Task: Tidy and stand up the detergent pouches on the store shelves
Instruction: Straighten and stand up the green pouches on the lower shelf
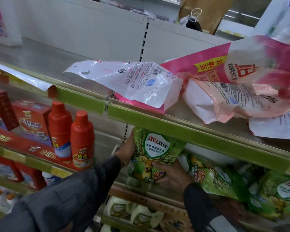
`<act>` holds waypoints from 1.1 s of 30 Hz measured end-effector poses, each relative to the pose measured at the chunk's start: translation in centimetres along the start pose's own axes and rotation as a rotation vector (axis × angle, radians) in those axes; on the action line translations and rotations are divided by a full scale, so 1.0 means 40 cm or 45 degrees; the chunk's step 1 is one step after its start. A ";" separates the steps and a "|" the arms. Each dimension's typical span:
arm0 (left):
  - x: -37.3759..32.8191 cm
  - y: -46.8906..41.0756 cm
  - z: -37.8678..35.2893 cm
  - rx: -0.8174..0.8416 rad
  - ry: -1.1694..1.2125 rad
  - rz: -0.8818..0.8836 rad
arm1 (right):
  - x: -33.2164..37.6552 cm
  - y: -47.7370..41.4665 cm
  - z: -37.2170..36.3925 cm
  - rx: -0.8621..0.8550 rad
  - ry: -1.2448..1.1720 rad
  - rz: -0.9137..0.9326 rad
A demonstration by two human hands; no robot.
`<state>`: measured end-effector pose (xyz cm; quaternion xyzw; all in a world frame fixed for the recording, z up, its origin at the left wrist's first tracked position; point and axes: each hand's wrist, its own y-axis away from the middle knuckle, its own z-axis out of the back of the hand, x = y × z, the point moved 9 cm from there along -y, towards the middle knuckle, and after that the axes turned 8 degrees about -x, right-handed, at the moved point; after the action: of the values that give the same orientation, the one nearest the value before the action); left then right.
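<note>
Held pouch: green soft-plastic detergent pouch with a deer print (155, 153), upright, at 6 o'clock of frame centre on the middle shelf, its top tucked under the green shelf-edge strip (191, 133).
Left hand: left hand (126, 151) at the pouch's 9 o'clock edge, grasping it; fingertips hidden behind the pouch.
Right hand: right hand (171, 174) at the pouch's 5 o'clock corner, thumb on the front, fingers curled under the base, grasping it.
Same shelf: more green deer-print pouches (213, 180) at 3 o'clock of the held pouch, slumped and leaning.
Upper shelf: white-and-pink pouch (134, 81) lying flat at 12 o'clock; pale pink pouch (228, 101) flat at 2 o'clock, with a bright pink pouch (241, 62) lying across it.
Left bay: two red plastic bottles (81, 139) upright at 9 o'clock, red cartons (32, 121) beyond them.
</note>
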<state>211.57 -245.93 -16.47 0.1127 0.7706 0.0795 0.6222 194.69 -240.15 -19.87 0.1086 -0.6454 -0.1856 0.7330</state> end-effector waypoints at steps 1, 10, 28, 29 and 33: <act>-0.005 -0.004 0.014 -0.024 0.006 -0.012 | 0.005 -0.009 -0.012 0.010 0.009 0.005; -0.029 -0.033 0.067 -0.110 0.022 -0.008 | 0.057 -0.042 -0.065 0.044 0.022 0.098; 0.077 0.024 0.159 -0.605 -0.065 -0.015 | 0.084 0.051 0.008 -0.177 0.117 0.229; 0.051 0.064 0.139 -0.617 -0.104 -0.028 | 0.085 0.060 0.021 -0.188 0.135 0.249; 0.007 0.148 0.105 -0.762 -0.280 -0.108 | 0.074 0.093 0.072 -0.207 0.111 0.250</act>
<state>216.04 -240.23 -16.09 -0.0996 0.6451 0.2638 0.7101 192.64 -237.75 -15.29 -0.0069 -0.6034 -0.1598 0.7812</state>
